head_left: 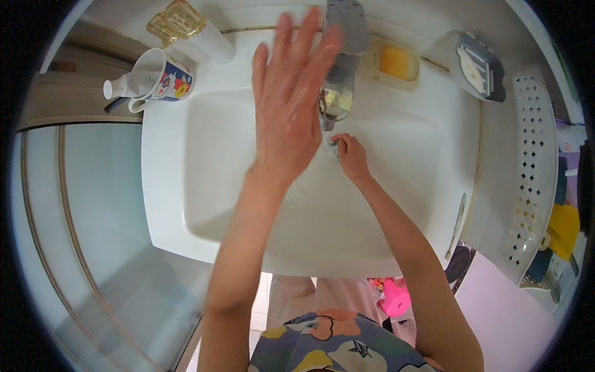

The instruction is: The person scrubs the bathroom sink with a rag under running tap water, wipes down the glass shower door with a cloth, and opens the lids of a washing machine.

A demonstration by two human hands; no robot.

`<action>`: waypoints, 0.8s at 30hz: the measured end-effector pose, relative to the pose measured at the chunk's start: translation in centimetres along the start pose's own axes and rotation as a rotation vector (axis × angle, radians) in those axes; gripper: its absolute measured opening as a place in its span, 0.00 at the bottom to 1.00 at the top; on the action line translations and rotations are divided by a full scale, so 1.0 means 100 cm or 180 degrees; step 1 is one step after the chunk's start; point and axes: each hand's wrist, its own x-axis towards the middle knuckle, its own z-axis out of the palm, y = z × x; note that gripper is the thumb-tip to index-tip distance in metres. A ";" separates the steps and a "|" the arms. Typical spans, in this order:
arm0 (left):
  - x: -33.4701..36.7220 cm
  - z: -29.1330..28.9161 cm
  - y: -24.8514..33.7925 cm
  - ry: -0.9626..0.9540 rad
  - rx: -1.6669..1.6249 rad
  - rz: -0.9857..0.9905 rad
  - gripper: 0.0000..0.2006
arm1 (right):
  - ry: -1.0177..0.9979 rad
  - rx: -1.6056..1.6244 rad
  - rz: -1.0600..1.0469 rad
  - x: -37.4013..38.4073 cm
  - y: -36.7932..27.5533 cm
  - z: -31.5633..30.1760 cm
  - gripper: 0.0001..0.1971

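I had left hand (288, 118) spread beside tap (347, 65) | right hand (353, 160) pinched bluish thing (336, 147) near tap | steady pinch seemed wise

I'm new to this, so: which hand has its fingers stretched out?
The left hand, back showing and fingers extended; the right hand, near the faucet spout, has curled fingers.

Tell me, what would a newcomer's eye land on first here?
Probably the left hand, spread wide and looming large at upper centre, overlapping the grey faucet. Near the spout, the right hand pinches a small bluish thing, too small to identify, over the white basin. Colour then draws the eye to the patterned mug at the sink's far left corner.
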 end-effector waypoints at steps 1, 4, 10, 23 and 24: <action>0.002 0.000 -0.004 0.0018 0.0006 -0.0003 0.27 | -0.0216 0.0095 0.0232 -0.003 -0.002 -0.005 0.08; -0.003 0.001 -0.012 -0.0544 -0.0608 -0.0109 0.32 | 0.0040 0.0180 0.0406 -0.012 -0.003 -0.021 0.13; -0.045 -0.021 -0.025 -0.1087 0.0017 -0.0727 0.32 | -0.0480 -0.1229 -0.1242 -0.038 0.021 0.044 0.29; -0.219 -0.049 -0.102 -0.3390 0.1844 -0.0759 0.31 | 0.0416 -0.3032 -0.4923 0.120 -0.126 0.083 0.21; -0.221 -0.048 -0.105 -0.3518 0.1944 -0.0571 0.32 | 0.0387 -0.3074 -0.4931 0.120 -0.121 0.073 0.21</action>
